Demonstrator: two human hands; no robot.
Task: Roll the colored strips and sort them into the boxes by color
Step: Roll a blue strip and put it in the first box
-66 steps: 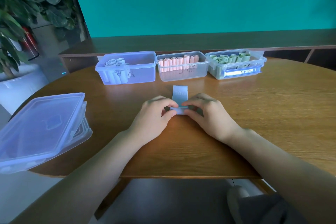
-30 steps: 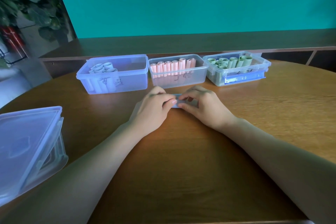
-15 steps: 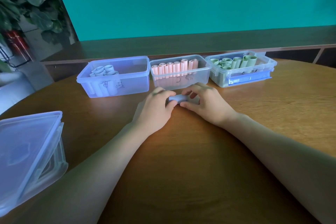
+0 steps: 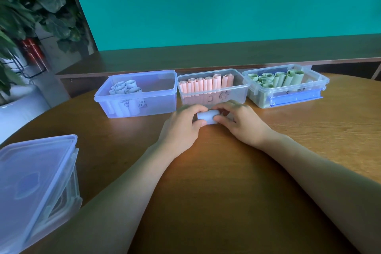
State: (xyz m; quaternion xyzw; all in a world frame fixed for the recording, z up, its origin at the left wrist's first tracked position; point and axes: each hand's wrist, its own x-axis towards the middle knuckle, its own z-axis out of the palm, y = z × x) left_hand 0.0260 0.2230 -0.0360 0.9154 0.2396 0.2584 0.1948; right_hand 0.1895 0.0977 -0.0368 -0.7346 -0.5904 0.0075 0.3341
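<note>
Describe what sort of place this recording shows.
Probably an office or lounge corner, not a workshop: a round wooden table, a teal wall above a wooden ledge, and a potted plant.

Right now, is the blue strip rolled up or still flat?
Rolled up. The blue strip is a short fat cylinder with no flat tail showing, pinched between the left hand and right hand above the table.

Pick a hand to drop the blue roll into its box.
Left, probably. Both hands pinch the roll, but the blue box sits on the left hand's side; the right hand would cross over.
</note>
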